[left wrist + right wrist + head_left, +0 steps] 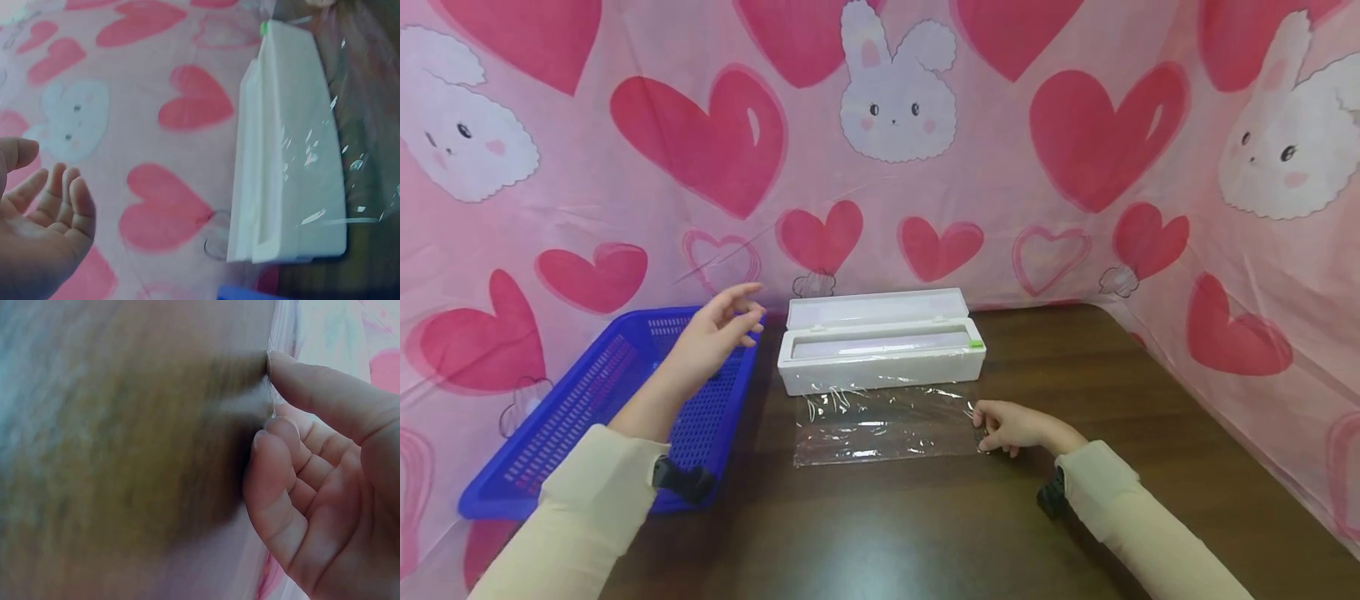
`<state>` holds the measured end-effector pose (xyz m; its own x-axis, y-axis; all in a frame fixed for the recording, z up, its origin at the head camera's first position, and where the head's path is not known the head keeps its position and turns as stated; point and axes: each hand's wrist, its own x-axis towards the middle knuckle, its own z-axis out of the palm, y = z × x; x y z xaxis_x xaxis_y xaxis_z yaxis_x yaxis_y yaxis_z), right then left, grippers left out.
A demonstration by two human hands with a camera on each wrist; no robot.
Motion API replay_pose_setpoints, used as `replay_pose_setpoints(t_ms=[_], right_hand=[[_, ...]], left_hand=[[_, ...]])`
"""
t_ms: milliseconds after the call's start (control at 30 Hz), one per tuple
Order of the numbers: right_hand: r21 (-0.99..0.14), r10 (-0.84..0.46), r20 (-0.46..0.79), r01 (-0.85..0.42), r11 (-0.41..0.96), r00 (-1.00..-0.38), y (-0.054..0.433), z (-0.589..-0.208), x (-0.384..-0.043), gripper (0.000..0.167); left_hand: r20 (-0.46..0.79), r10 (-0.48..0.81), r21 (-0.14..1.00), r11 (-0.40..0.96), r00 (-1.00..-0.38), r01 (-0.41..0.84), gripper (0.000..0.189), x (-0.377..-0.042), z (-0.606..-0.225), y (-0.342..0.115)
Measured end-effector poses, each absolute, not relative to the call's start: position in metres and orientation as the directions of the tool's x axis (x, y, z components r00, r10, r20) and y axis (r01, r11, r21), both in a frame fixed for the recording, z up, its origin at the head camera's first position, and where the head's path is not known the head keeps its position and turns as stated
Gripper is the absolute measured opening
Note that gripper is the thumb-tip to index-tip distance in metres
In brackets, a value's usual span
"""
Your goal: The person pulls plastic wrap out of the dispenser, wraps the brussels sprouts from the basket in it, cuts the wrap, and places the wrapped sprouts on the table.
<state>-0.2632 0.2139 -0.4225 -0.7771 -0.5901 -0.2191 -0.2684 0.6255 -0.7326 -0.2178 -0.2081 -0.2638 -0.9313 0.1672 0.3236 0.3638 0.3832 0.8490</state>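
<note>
A white plastic wrap dispenser box (880,372) stands on the table with its lid (876,308) raised at the back and a green slider (975,343) at its right end. From its front, a sheet of clear plastic wrap (880,437) lies over the table top, shiny and creased. My right hand (1018,427) touches the sheet's right edge, thumb and fingertips apart along it in the right wrist view. Above the basket, left of the box, my left hand (718,333) is raised with loosely bent fingers and nothing in them.
A blue plastic basket (475,502) with perforated sides stands on the left, beneath my left forearm. Behind the dark wooden table (1075,533) hangs a pink cloth (1000,167) with hearts and rabbits, which also closes off the right side.
</note>
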Motion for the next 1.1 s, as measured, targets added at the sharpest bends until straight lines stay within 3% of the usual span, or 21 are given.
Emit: replay_pose_setpoints(t_ms=[233,400,800,1100], right_hand=[[-0.732,-0.603,-0.219,-0.279,0.621,-0.767,0.214,-0.426,-0.260,0.028],[-0.729,-0.601,-0.217,-0.282,0.623,-0.769,0.213,-0.427,-0.260,0.028],[-0.735,-0.590,-0.214,-0.270,0.622,-0.779,0.214,-0.426,-0.259,0.027],[-0.734,-0.586,-0.211,-0.269,0.623,-0.783,0.214,-0.425,-0.259,0.027]], left_hand=[[0.413,-0.052,0.868,0.324,-0.909,0.376,0.044,-0.239,-0.260,-0.231],[0.418,-0.127,0.896,0.220,-0.900,0.385,0.041,-0.255,-0.265,-0.250],[0.414,-0.310,0.890,0.335,-0.856,0.309,0.042,-0.286,-0.281,-0.287],[0.458,-0.304,0.840,0.456,-0.835,0.295,0.041,-0.300,-0.301,-0.299]])
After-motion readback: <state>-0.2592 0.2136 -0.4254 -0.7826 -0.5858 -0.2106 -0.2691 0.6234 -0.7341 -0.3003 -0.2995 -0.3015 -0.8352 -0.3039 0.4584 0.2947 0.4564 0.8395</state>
